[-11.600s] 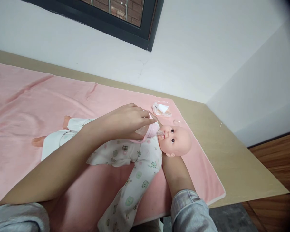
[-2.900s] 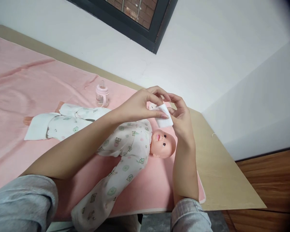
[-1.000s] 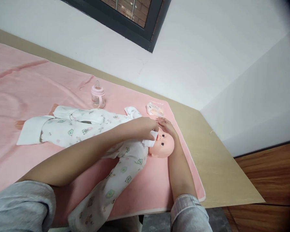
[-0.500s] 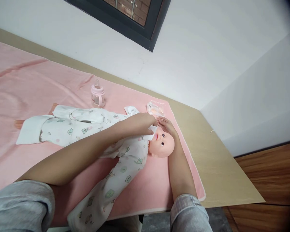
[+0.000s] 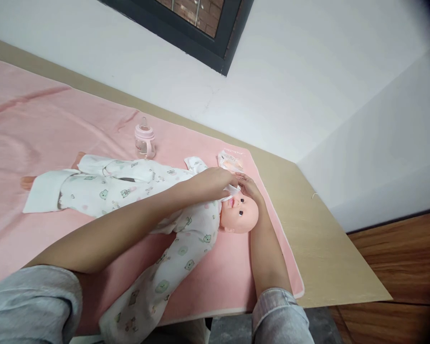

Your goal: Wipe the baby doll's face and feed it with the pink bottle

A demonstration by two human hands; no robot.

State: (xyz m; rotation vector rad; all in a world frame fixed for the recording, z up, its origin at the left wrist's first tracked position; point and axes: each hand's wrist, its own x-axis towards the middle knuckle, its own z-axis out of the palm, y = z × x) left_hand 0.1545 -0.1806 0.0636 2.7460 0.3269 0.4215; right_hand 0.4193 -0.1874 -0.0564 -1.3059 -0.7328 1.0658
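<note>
A baby doll (image 5: 241, 215) in a white printed romper lies on its back on a pink blanket (image 5: 39, 129), head to the right. My left hand (image 5: 215, 180) is closed on a small white wipe (image 5: 232, 192) pressed against the doll's cheek beside its mouth. My right hand (image 5: 250, 187) rests with fingers laid flat on the far side of the doll's head, fingertips touching the wipe. My right forearm runs under the head.
A pink baby bottle (image 5: 145, 140) stands upright on the blanket beyond the doll's body. A clear wipe packet (image 5: 231, 160) lies near the blanket's far right corner. The blanket covers a beige table (image 5: 329, 258) against a white wall; wooden floor lies to the right.
My left hand has slid the wipe from over the doll's mouth up toward its far cheek. Earlier, the bottle was taken from the doll's mouth and stood on the blanket.
</note>
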